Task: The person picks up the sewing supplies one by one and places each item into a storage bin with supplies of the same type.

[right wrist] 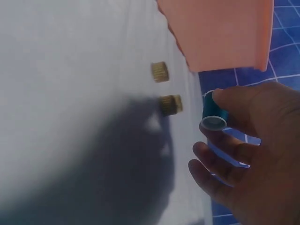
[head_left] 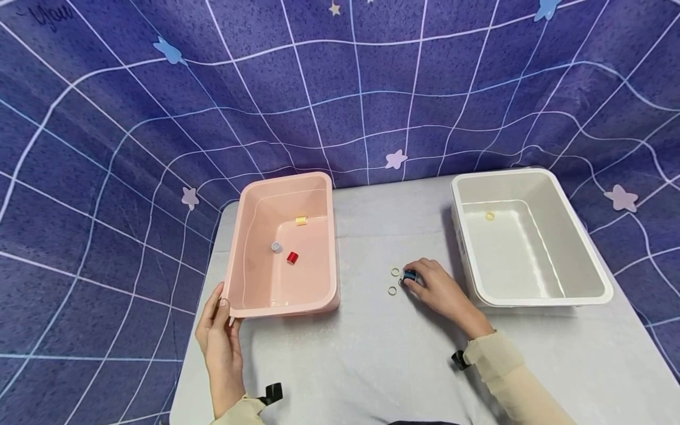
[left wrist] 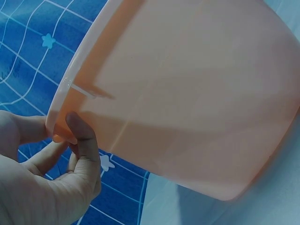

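My right hand [head_left: 437,287] pinches a teal thread spool [right wrist: 214,112] between thumb and fingers, over the table beside small gold rings. In the right wrist view the spool's open white end faces the camera and the other fingers are loosely bent. One gold ring [head_left: 392,290] lies just left of the hand, another ring [head_left: 395,271] a little farther back. My left hand [head_left: 219,330] grips the near left corner of the pink tub [left wrist: 164,93], its thumb against the rim. Inside that tub lie a yellow spool [head_left: 301,221], a grey spool [head_left: 276,247] and a red spool [head_left: 292,258].
To the right stands a white tub [head_left: 533,301] with a yellowish ring [head_left: 490,216] on its floor. Both tubs have raised walls and rest on a table with a pale cloth [head_left: 340,366]. A blue gridded curtain [head_left: 361,88] hangs behind and along the sides.
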`<state>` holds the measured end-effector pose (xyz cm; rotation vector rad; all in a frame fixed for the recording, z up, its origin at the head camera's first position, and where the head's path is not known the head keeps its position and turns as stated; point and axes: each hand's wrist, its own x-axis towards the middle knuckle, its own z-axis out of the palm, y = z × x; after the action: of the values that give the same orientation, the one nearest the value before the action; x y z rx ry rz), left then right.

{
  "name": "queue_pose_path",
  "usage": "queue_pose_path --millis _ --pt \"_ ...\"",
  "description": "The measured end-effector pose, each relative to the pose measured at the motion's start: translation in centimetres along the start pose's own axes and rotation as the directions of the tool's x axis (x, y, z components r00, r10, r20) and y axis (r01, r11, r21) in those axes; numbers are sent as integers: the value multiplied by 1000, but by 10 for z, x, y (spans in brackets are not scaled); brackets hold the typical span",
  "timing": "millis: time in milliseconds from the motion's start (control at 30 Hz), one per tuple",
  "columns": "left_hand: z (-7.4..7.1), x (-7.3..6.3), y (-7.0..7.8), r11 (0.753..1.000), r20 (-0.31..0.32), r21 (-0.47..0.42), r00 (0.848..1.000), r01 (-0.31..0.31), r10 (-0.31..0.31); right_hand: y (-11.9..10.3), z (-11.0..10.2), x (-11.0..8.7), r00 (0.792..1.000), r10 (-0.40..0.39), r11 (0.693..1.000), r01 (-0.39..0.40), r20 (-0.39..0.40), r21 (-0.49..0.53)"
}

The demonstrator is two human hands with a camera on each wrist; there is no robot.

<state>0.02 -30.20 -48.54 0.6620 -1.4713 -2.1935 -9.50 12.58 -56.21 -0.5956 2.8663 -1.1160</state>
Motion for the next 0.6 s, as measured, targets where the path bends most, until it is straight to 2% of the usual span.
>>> queue_pose_path --millis 300,600 --pt "-1 0 1 1000 -2 -1 1000 -4 4 -19 -12 22 999 -24 999 23 31 34" --pt "0 0 0 1000 -7 -3 1000 1 -1 -50 -25 51 992 -115 993 113 57 37"
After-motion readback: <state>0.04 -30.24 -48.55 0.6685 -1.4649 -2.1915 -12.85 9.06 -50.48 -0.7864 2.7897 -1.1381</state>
